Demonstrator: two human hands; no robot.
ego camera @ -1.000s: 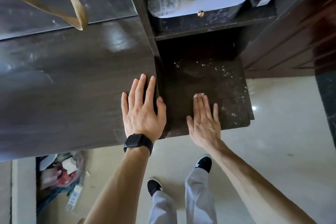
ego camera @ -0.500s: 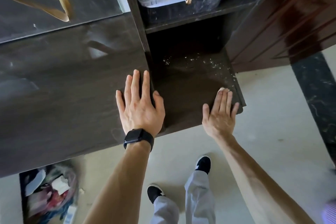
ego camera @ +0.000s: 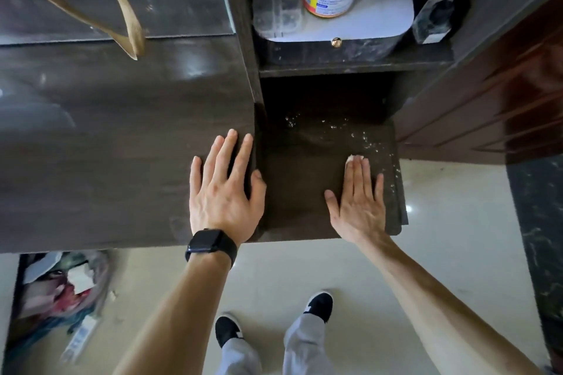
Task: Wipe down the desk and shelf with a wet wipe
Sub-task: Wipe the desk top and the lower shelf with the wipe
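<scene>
Head view: fingers flat, the right hand (ego camera: 358, 204) is sweeping the wet wipe (ego camera: 353, 158) back across the shelf (ego camera: 298, 186) toward leftover crumbs (ego camera: 361, 137), left hand (ego camera: 224, 192) resting spread on the desk (ego camera: 106, 146).

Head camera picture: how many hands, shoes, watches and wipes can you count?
Hands: 2, left hand and right hand
Shoes: 2, left shoe and right shoe
Watches: 1, black smartwatch
Wipes: 1, wet wipe
Total: 6

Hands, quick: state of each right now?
Left hand: open, flat on the desk, holding nothing.
Right hand: open, straight fingers pressing the wet wipe onto the shelf.
</scene>
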